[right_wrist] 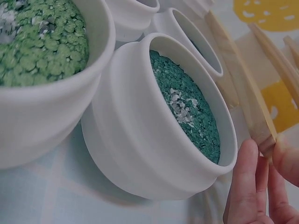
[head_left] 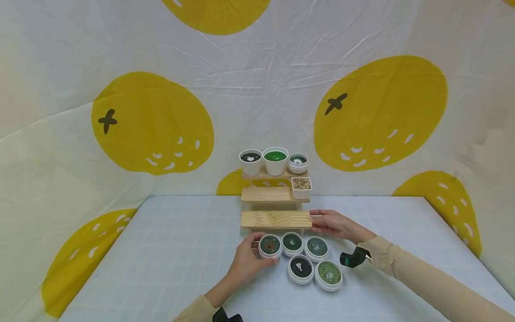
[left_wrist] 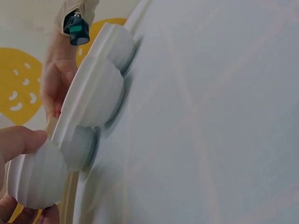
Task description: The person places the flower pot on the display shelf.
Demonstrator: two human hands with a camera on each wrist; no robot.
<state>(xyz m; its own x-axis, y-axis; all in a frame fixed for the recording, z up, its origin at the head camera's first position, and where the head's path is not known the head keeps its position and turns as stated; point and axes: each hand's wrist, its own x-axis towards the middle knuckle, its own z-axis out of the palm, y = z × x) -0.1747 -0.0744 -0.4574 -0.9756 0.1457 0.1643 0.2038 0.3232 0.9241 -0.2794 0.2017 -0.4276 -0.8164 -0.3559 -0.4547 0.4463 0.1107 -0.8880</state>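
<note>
My left hand [head_left: 247, 259] grips a small white pot [left_wrist: 39, 175] between thumb and fingers; its filling is dark green with a brown middle. In the left wrist view this pot looks raised off the tabletop. My right hand [head_left: 333, 225] pinches the right end of the lowest board [head_left: 275, 219] of a three-step wooden stand, thumb on top and fingers beneath. Between the hands stand several more white pots, among them a teal-filled pot [right_wrist: 135, 116], a black-filled pot [head_left: 301, 267] and a light-green-filled pot [head_left: 329, 273].
On the stand's top board [head_left: 257, 174] sit a taller black-filled pot [head_left: 251, 165], a bright-green-filled pot [head_left: 276, 165] and a small low pot [head_left: 297, 165]. A square pot of pebbles [head_left: 301, 190] is on the middle board [head_left: 265, 194]. Behind hangs a fruit-patterned cloth [head_left: 277, 112].
</note>
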